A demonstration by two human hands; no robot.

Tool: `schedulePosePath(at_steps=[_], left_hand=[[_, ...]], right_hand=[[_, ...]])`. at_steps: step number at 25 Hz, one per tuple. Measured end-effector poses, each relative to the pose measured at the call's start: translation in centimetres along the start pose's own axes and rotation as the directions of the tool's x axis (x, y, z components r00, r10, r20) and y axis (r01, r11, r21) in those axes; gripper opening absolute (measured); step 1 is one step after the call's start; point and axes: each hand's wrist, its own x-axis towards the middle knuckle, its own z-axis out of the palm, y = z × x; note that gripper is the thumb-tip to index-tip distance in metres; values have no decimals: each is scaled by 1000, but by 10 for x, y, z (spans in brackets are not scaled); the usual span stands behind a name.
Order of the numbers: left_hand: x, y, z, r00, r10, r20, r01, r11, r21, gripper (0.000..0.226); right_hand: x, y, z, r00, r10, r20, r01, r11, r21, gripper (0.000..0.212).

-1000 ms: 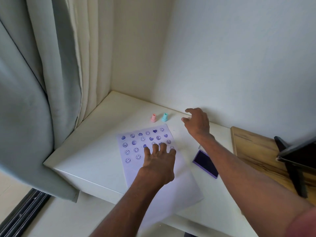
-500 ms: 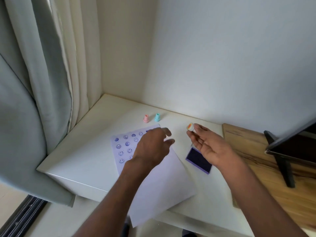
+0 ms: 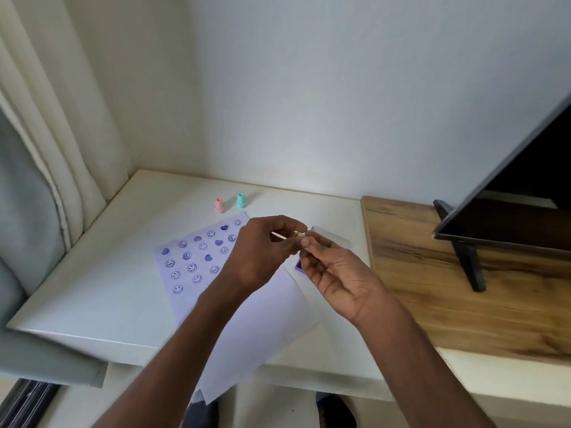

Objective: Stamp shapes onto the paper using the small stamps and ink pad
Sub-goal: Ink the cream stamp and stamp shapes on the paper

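A white paper [image 3: 197, 291] with several purple smiley and heart prints lies on the white table [image 3: 102, 282], its near corner hanging over the front edge. Above its right side my left hand [image 3: 262, 251] and my right hand [image 3: 336, 273] meet, fingertips pinched together on a small yellow-orange stamp [image 3: 297, 234], mostly hidden by the fingers. The purple ink pad [image 3: 299, 265] shows only as a corner below my hands, with its clear lid [image 3: 332, 237] behind them. A pink stamp [image 3: 219, 205] and a teal stamp [image 3: 240, 200] stand upright beyond the paper.
Curtains [image 3: 46, 180] hang at the left against the table's side. A wooden surface [image 3: 448, 273] adjoins the table on the right and carries a dark screen on a black stand [image 3: 469, 251]. The wall is close behind.
My right hand picked up the small stamp near the wall and drew it back. My left hand lifted off the paper and came to meet it, both now pinching the stamp.
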Motion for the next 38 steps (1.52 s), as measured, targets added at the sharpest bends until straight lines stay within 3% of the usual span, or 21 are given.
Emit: schedulePosePath(at_steps=[4, 11, 15, 18, 19, 21, 25, 28, 32, 34, 36, 38], left_hand=[[5, 5, -2, 997, -66, -45, 61, 994, -95, 19], [2, -1, 1, 989, -123, -76, 103, 967, -231, 22], [1, -1, -2, 989, -132, -73, 104, 946, -308, 22], [1, -3, -4, 984, -154, -89, 112, 925, -363, 19], [1, -5, -5, 983, -149, -103, 113, 947, -300, 18], [0, -15, -6, 990, -123, -70, 123, 992, -1, 21], [-10, -37, 3, 982, -172, 82, 105, 848, 519, 58], [-14, -43, 11, 976, -156, 152, 19, 757, 653, 79], [-17, -44, 14, 957, -157, 246, -95, 630, 771, 76], [-18, -45, 15, 948, -168, 269, -127, 574, 809, 67], [-18, -47, 14, 945, -186, 271, -123, 563, 817, 62], [-18, -48, 12, 942, -194, 274, -120, 568, 814, 62]], right_hand=[[9, -7, -1, 1000, -14, 5, 14, 1000, 1, 16], [12, -9, 1, 989, -120, -87, 91, 954, -285, 18], [14, -11, 4, 991, -121, -62, 101, 961, -256, 20], [15, -15, 1, 995, -46, -86, 37, 994, -105, 21], [15, -18, 0, 997, -10, -75, 9, 1000, -11, 21], [14, -24, -3, 999, 45, -13, -41, 981, 188, 26], [14, -30, -9, 996, 63, 65, -81, 936, 342, 29], [15, -30, -10, 996, 64, 68, -82, 943, 324, 24], [17, -31, -13, 994, 70, 84, -93, 942, 321, 19], [18, -34, -16, 998, 51, 24, -55, 965, 256, 18], [24, -40, -24, 991, -58, -120, 56, 998, -17, 22], [28, -46, -32, 959, -199, -201, 131, 942, -308, 29]])
